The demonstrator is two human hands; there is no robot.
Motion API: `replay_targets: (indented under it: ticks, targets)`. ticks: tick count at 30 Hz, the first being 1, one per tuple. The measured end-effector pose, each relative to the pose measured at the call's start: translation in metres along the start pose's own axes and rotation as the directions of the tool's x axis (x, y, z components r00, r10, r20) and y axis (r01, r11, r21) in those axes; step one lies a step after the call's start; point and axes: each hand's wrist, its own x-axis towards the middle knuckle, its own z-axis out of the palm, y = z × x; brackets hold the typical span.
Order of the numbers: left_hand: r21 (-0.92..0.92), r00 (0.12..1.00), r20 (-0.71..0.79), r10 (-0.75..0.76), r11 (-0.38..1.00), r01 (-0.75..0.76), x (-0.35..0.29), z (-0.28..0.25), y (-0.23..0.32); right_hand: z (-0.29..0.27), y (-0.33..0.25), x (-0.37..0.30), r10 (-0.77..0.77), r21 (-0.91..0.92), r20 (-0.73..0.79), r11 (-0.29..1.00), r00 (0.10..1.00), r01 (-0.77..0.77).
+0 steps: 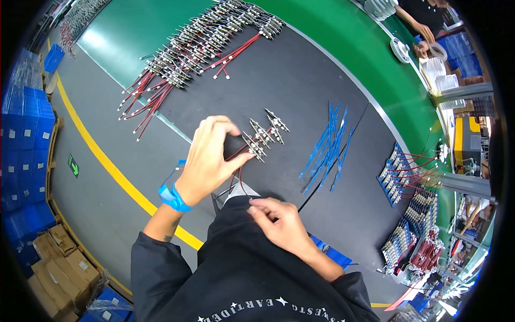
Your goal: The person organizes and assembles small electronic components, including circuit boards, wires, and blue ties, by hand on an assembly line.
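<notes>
Small metal parts point(260, 133) on the dark bench point(306, 70)
Left hand point(208, 154) beside them, fingers and thumb spread apart; right hand point(280, 224) pinching a thin wire point(241, 177).

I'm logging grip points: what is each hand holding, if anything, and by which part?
The right hand appears to pinch a thin, dark-red wire by the end nearest the body. Whether the left hand grips anything cannot be told.

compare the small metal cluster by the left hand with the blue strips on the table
The metal cluster is silvery and spiky; the blue strips are smooth-looking, long and thin. The metal cluster lies beside the left hand; the blue strips lie well apart from it. Both rest on the dark tabletop.
</notes>
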Motion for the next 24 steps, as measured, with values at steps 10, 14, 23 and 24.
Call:
replay_targets:
  ticks: [10,14,23,24]
  targets:
    - [0.292,0.996,0.084,-0.003,0.956,-0.022,-0.014,0.009,0.013,0.044,0.011,-0.015,-0.002,-0.008,0.001,1.000,1.000,0.002]
    - [0.299,0.974,0.225,-0.019,0.953,-0.050,-0.004,0.000,0.009,0.041,0.010,-0.023,-0.023,0.059,0.020,0.998,1.000,0.022]
    - [0.166,0.940,0.282,-0.194,0.974,0.151,0.006,0.002,0.015,0.068,0.018,0.029,0.202,0.650,0.263,0.685,0.943,-0.328]
    - [0.165,0.943,0.267,-0.198,0.974,0.158,0.004,0.003,0.016,0.073,0.013,0.034,0.211,0.662,0.216,0.686,0.953,-0.302]
